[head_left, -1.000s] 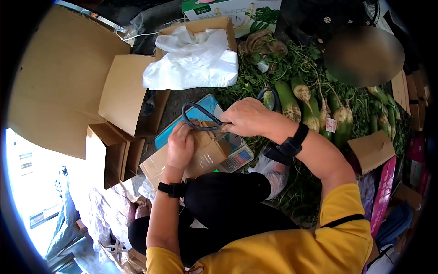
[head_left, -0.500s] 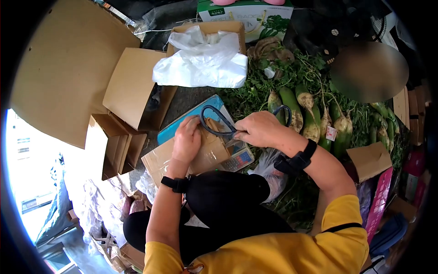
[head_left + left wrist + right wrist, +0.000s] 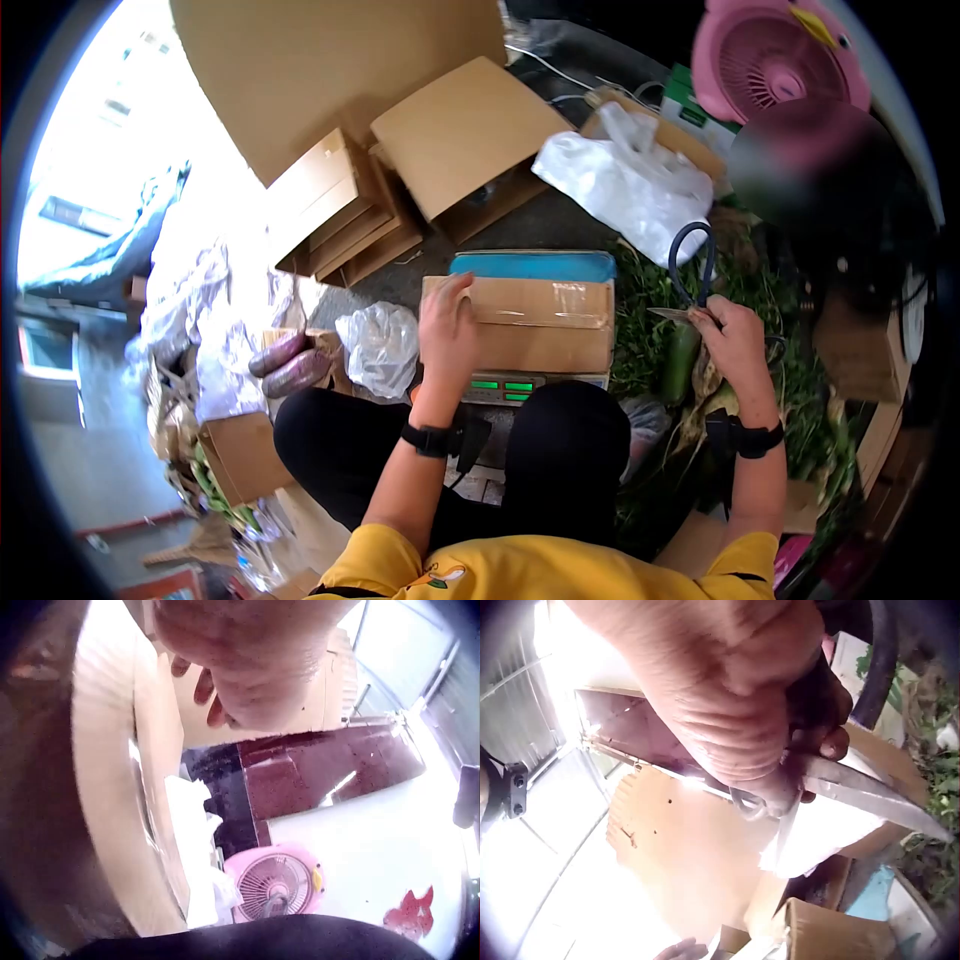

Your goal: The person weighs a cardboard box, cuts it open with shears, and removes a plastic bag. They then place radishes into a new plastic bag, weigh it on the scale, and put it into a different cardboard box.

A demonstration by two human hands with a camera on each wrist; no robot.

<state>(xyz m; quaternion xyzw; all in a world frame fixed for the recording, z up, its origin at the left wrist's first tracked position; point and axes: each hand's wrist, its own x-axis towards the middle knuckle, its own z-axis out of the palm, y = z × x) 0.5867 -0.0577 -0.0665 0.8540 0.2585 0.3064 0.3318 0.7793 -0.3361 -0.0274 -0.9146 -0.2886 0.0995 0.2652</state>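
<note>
moved scissors (image 3: 674,268) off box (image 3: 545,342) to right of centre, gripped in right hand (image 3: 732,338), with left hand (image 3: 447,338) slack, empty; risks a cut if swung back.

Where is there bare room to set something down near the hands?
A strip of dark floor lies bare between the open cardboard boxes, the blue panel and the white bag. The top of the taped carton is bare right of the left hand. Crowded: around the right hand, which holds scissors beside greens and a radish.
</note>
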